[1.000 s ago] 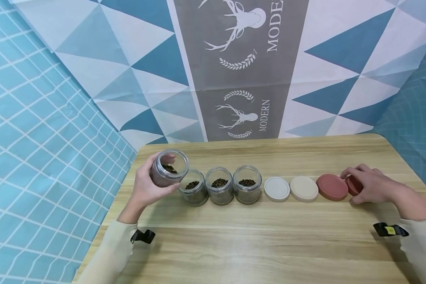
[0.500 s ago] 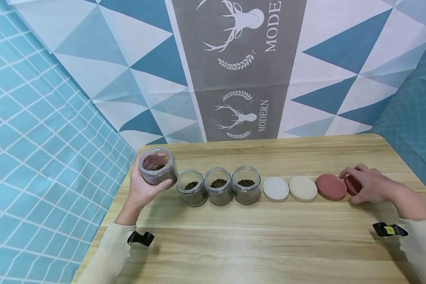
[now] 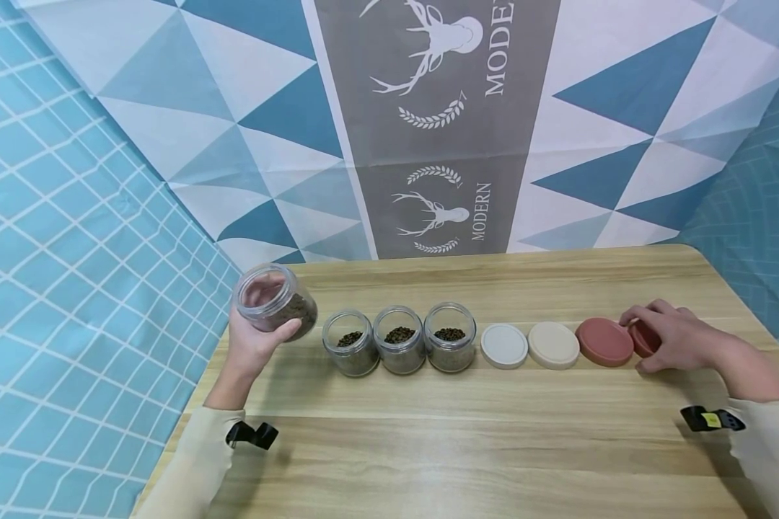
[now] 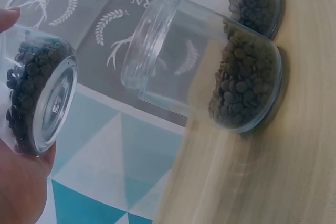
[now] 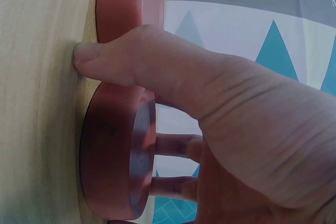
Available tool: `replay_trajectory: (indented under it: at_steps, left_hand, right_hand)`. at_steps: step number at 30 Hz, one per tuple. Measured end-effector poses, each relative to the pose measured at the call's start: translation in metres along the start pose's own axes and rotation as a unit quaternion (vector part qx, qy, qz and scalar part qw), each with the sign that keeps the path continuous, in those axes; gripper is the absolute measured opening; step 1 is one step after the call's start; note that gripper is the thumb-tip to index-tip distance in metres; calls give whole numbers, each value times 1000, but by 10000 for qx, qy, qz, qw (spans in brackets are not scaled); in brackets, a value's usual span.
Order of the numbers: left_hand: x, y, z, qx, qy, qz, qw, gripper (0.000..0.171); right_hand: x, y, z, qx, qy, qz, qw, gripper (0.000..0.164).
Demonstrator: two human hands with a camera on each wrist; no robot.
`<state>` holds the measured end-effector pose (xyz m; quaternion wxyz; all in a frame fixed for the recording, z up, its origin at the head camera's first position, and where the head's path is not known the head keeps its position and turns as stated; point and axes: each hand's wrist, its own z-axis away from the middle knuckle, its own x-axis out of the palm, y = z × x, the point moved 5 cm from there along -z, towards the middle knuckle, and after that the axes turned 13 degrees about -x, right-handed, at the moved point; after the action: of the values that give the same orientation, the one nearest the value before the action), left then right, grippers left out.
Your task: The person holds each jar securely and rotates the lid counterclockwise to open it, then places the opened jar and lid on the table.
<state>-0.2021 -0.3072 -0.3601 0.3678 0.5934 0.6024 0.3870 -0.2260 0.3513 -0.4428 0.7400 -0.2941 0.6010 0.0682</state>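
Observation:
My left hand (image 3: 248,352) grips a clear glass jar (image 3: 284,308) above the table's left end. Dark brown pellets lie in its lower part, and its mouth leans to the left. The jar's round base (image 4: 55,100) faces the left wrist camera. Over at the right end of the row, my right hand (image 3: 688,340) curls round a dark red lid (image 3: 645,337), partly hidden beneath it. In the right wrist view the thumb sits between this lid (image 5: 113,156) and a neighbouring red lid (image 5: 123,6), with two fingertips at the lid's face.
Three open glass jars (image 3: 400,353) with pellets stand in a row on the wooden table (image 3: 454,447). Right of them lie a white lid (image 3: 504,345), a cream lid (image 3: 554,344) and a red lid (image 3: 605,341). A patterned cloth (image 3: 454,151) hangs behind the table.
My left hand has carried the jar left, away from the row, and tilted it further so its mouth leans left. The right hand has stayed on the dark red lid.

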Motion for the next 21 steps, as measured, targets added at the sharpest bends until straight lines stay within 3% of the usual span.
replay_trajectory:
  at_steps: [10,21]
  left_hand:
    - [-5,-13,8,-525,70,-328,9981,89]
    - [-13,-39,17,-1174,63,-559,9915,88]
  right_hand:
    - [0,0,1,38,-33,-22,10000,77]
    - [0,-1,-1,44,-76,-88,9999,77]
